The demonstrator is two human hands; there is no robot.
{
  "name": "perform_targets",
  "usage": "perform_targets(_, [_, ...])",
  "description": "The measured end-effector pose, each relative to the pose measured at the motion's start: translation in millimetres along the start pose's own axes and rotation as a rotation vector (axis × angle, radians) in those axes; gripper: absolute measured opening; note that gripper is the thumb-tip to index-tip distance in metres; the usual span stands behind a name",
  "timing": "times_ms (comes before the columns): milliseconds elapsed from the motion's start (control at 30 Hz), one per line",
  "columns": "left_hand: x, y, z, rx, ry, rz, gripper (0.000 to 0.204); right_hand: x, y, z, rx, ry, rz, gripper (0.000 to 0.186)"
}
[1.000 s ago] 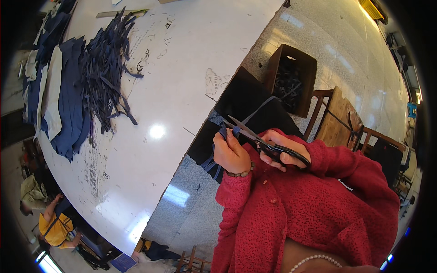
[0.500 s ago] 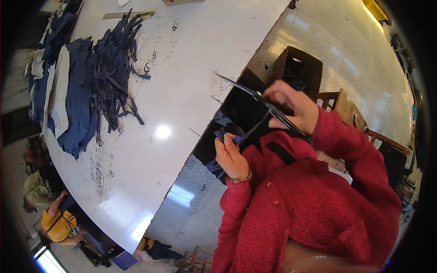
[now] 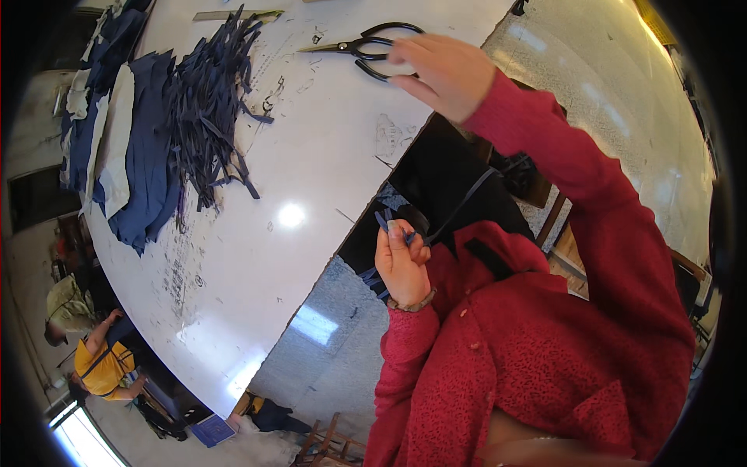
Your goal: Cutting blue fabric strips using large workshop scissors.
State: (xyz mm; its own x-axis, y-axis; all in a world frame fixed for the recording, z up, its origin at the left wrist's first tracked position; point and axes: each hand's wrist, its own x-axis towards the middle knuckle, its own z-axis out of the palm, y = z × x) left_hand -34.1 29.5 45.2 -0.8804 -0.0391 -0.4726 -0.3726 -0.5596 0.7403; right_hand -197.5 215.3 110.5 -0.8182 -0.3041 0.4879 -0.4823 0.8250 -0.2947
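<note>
My left hand is closed on dark blue fabric strips over my lap. One long strip trails from it to the right across black cloth. My right hand is over the back right edge of the white table, thumb and fingers apart, with its fingertips at the handles of black-handled scissors. The scissors lie on the tabletop, blades pointing left.
A pile of dark strips and stacked blue and white pieces cover the table's left side. A dark bin and wooden chair stand right. Two people are at the table's lower left. A ruler lies at the back.
My right hand has carried the scissors up and forward from the strips onto the table and has loosened its grip. My left hand still holds the strips.
</note>
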Motion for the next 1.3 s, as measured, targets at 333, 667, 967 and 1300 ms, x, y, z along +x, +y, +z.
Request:
perform_targets(333, [1,2,8,0.104,-0.071,0.058,0.025,-143,-69,14,1.240,-0.826,0.639,0.027])
perform_targets(667, [4,-12,6,0.310,-0.083,0.241,0.028,-129,-66,-19,1.547,-0.528,0.920,0.010])
perform_targets(967, [1,-24,8,-0.079,-0.027,0.065,0.026,-137,-96,20,1.530,-0.371,1.045,0.012])
perform_targets(1300, [7,-25,1,-0.028,-0.120,0.153,0.030,-137,-101,31,1.308,-0.294,0.842,0.015])
